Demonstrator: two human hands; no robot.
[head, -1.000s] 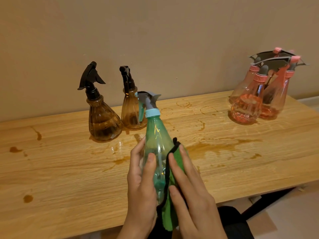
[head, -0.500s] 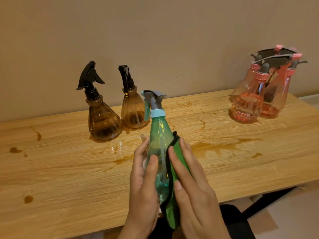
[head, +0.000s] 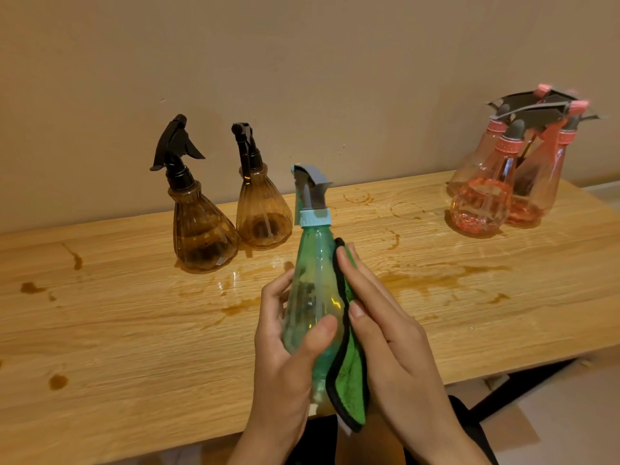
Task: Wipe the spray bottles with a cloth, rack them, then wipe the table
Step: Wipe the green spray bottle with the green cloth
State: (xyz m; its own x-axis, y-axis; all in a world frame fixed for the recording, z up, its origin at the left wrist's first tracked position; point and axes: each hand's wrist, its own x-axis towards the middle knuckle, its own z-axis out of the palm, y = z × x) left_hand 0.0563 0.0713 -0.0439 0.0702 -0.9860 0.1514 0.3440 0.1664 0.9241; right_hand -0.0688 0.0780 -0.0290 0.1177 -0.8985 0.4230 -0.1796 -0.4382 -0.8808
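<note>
Since my left hand point(head: 285, 364) and the green cloth point(head: 350, 380) cover its lower body, I cannot see the base of the green spray bottle point(head: 313, 290), and both of my wrists are cut off at the bottom of the view. The pink spray bottles point(head: 479, 203) at the wooden table's point(head: 134, 330) far right corner overlap, so I cannot count them surely, and something dark among them is hard to make out. My left hand grips the green bottle, fingers curled behind it and thumb across its front. My right hand point(head: 396, 347) lies nearly flat, fingers almost straight, pressing the cloth against the bottle's right flank. I hold the bottle over the table's near edge, its long axis close to upright, leaning slightly away from me, with the grey trigger head on top. Two brown spray bottles point(head: 201, 236) stand at the table's far edge among brown stains point(head: 436, 280).
</note>
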